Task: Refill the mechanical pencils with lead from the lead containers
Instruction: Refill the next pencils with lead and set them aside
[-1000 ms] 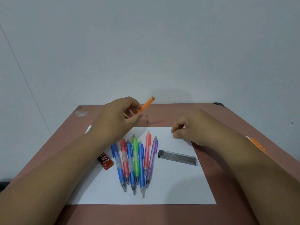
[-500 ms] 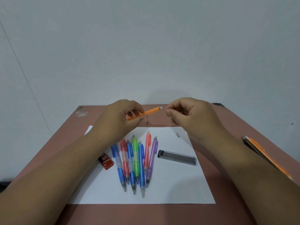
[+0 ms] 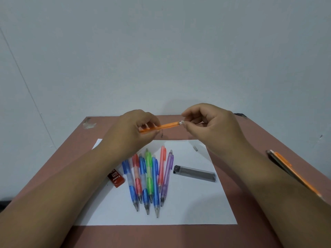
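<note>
Left hand [image 3: 130, 129] grips the orange mechanical pencil [image 3: 162, 126] by its barrel, fingers curled round it, held roughly level above the far edge of the white sheet [image 3: 188, 208]. Right hand [image 3: 211, 126] pinches the small white eraser cap [image 3: 181, 122] at the pencil's right end between thumb and forefinger. Seven coloured pencils [image 3: 149, 178] lie side by side on the sheet, the clear lead case [image 3: 195, 173] just right of them and the red lead container [image 3: 116, 178] to their left.

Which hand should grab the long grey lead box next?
Probably the right hand. The clear grey rectangular lead case lies on its side of the white paper, while the left hand grips the orange mechanical pencil.
</note>
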